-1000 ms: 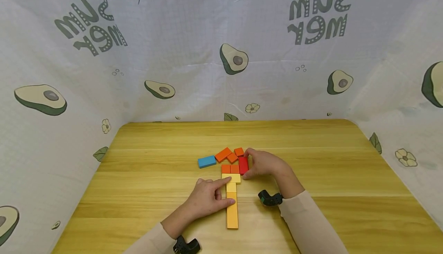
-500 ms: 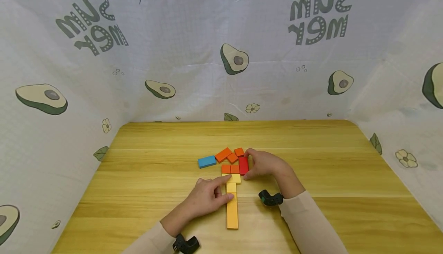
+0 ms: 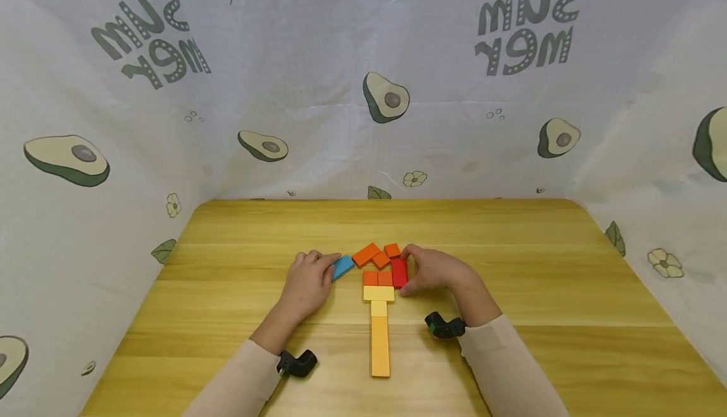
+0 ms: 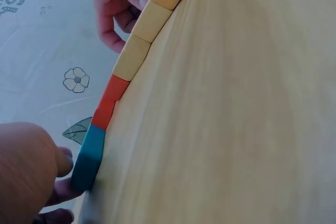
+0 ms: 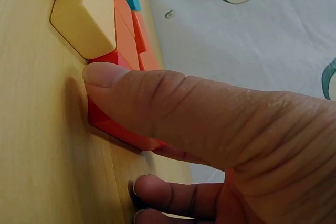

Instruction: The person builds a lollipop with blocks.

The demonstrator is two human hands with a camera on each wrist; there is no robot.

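In the head view my left hand (image 3: pixel 307 283) holds a flat blue block (image 3: pixel 343 267) at its left end; the left wrist view shows the thumb and fingers around the near end of this blue block (image 4: pixel 88 158). My right hand (image 3: pixel 440 270) grips a red block (image 3: pixel 400 273) by its far and near ends, with the thumb across the red block (image 5: pixel 102 116) in the right wrist view. Left of the red block, two orange blocks (image 3: pixel 377 278) sit side by side. They touch a pale yellow block (image 3: pixel 378 293) below them.
A small yellow block (image 3: pixel 378 308) and a long yellow-orange strip (image 3: pixel 380 347) run towards the near edge. Behind the row lie a tilted orange block (image 3: pixel 366 255) and two small orange blocks, one of them a square block (image 3: pixel 392 250). A patterned cloth (image 3: pixel 341 152) hangs behind the wooden table (image 3: pixel 272 221).
My left hand has left the yellow blocks, moved up and left, and taken hold of the blue block, which has turned slightly. My right hand stays at the red block.
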